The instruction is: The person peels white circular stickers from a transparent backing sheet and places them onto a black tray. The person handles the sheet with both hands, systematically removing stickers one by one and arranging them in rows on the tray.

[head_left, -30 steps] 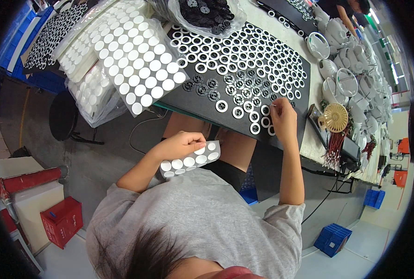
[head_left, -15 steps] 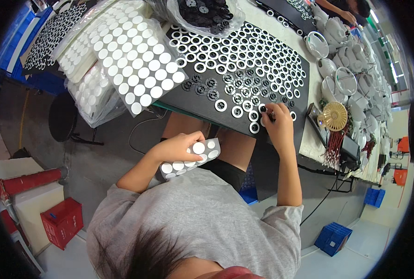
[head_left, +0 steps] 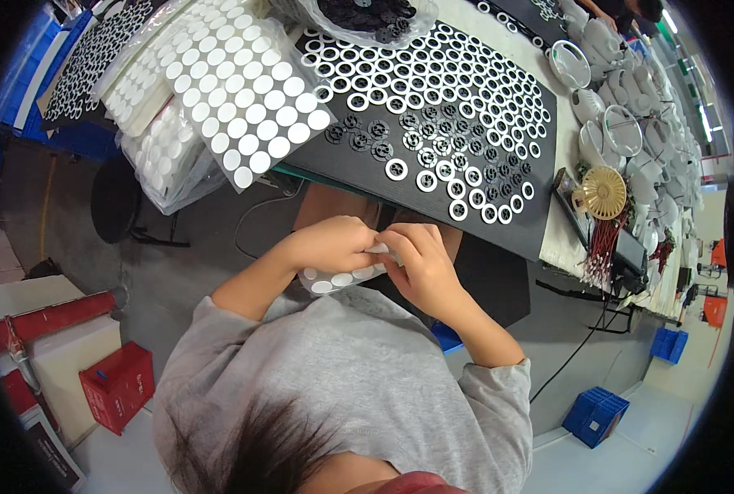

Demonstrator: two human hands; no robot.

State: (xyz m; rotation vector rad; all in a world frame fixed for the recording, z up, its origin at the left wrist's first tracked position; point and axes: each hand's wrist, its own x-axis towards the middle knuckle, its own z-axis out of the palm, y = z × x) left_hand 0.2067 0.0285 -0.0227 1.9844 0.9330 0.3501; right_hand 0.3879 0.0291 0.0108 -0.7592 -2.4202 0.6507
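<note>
My left hand (head_left: pixel 338 244) grips a small sheet of round white stickers (head_left: pixel 331 281) over my lap, its fingers wrapped round the far edge. Meeting it there, my right hand (head_left: pixel 423 262) pinches at a white round sticker (head_left: pixel 378 248) on the sheet's edge; whether the sticker is partly peeled is hidden by the fingers. Ahead of both hands, a black board (head_left: pixel 359 183) on the table carries rows of black round parts topped with white rings (head_left: pixel 396 170). Among them lie bare black round parts (head_left: pixel 381 150) without white rings.
Large sticker sheets (head_left: pixel 247 115) overhang the table's left front edge, with a plastic bag of black parts (head_left: pixel 367 20) behind. To the right are a yellow fan (head_left: pixel 603 193), red wires (head_left: pixel 598 239) and piled white housings (head_left: pixel 631 99). A black stool (head_left: pixel 113 204) stands left.
My right hand has left the parts on the board and come back to the sticker sheet, meeting my left hand. More white-ringed parts show at the board's near edge.
</note>
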